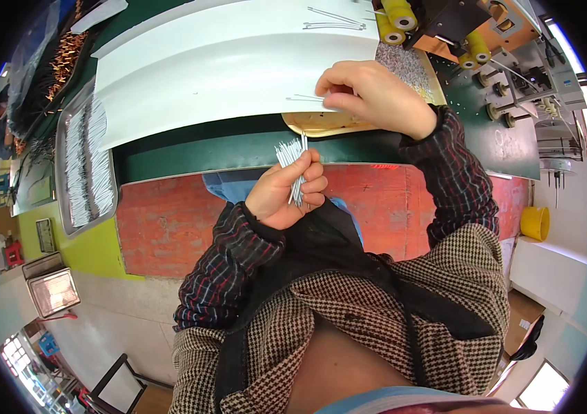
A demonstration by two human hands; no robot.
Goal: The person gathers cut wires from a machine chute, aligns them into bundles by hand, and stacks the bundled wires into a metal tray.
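Note:
My left hand [286, 192] is closed around a bundle of thin white wires [293, 157], held upright just in front of the table edge. My right hand [369, 93] rests on the near edge of a large white sheet [203, 69], its fingertips pinching a couple of thin wires [304, 98] that lie on the sheet. A few more thin wires [335, 22] lie at the far side of the sheet. Under my right hand a tan shallow dish [321, 125] shows partly.
A metal tray [65, 138] with several rows of white wires stands at the left on the green table [238, 148]. Yellow spools [397, 17] and a machine with rollers [507, 76] stand at the far right. A yellow bucket [535, 222] sits lower right.

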